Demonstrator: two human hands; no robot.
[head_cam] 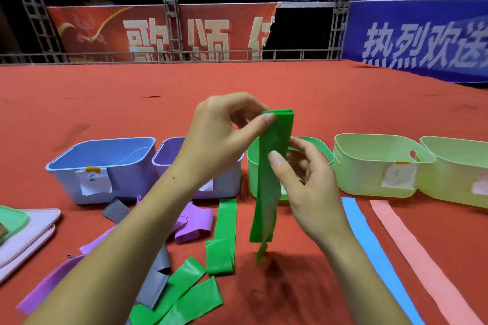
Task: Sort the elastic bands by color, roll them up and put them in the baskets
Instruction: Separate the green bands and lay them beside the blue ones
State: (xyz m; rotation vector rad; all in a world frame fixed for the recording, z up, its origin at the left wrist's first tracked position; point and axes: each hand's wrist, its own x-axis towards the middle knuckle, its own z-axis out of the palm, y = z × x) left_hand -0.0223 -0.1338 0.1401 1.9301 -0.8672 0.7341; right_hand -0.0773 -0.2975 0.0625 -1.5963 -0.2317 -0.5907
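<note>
A folded green elastic band (pixel 266 192) hangs upright in mid-air in front of the green basket (pixel 320 148). My left hand (pixel 216 137) pinches its folded top between thumb and fingers. My right hand (pixel 306 182) grips the band lower down, thumb pressed on its front. More green bands (pixel 221 240) lie on the red carpet below, beside purple bands (pixel 192 221) and grey bands (pixel 155 280). A blue band (pixel 369 250) and a pink band (pixel 412 256) lie stretched out to the right.
A row of baskets stands on the carpet: blue (pixel 105 166), purple (pixel 163 155), green, and two pale green ones (pixel 380 163) (pixel 459 171), some with paper labels. Pink and green lids (pixel 23 235) lie stacked at the left edge. Banners and railings stand behind.
</note>
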